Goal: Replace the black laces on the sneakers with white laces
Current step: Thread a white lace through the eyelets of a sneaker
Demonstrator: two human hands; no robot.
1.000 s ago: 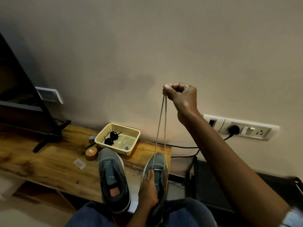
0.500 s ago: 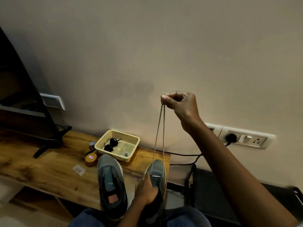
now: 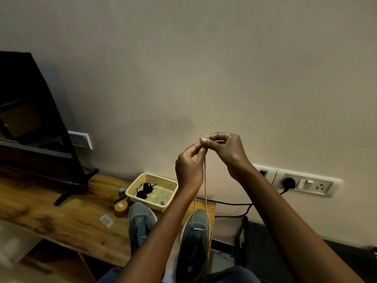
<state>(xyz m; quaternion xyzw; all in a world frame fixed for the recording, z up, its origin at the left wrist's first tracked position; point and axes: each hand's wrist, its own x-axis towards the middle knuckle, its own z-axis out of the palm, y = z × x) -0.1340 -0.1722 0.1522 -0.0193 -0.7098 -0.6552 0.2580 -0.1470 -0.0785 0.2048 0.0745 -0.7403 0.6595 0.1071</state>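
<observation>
Both hands are raised in front of the wall. The right hand [image 3: 225,152] pinches the two ends of the white lace [image 3: 205,186] between thumb and curled fingers. The left hand [image 3: 188,168] meets it just below, its thumb and forefinger closing on the same strands. From the fingertips the lace hangs straight down to the right sneaker [image 3: 196,231]. The left sneaker [image 3: 140,223] lies beside it, below the left wrist. Black laces [image 3: 144,189] sit in the basket [image 3: 152,176] beyond.
</observation>
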